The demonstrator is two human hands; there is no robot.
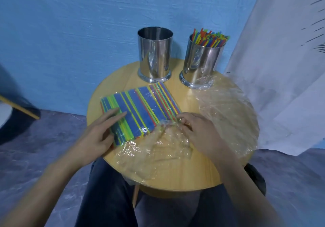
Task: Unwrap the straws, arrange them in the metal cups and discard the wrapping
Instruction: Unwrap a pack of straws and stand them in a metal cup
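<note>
Clear wrapping (158,144) pinched in right fingers (184,120) at straws' (140,107) edge.

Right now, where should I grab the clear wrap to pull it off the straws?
Pinch the loose, crumpled edge of the clear wrap at the straw bundle's near right corner, coming from the right. It is already lifted there, while elsewhere it hugs the flat bundle tightly.

Both bare forearms are extended forward from the lower corners. The left hand (98,133) is laid flat, fingers straight, on the straw bundle (140,107). The right hand (198,132) is curled, fingertips pinched on the clear wrap (158,149).
</note>
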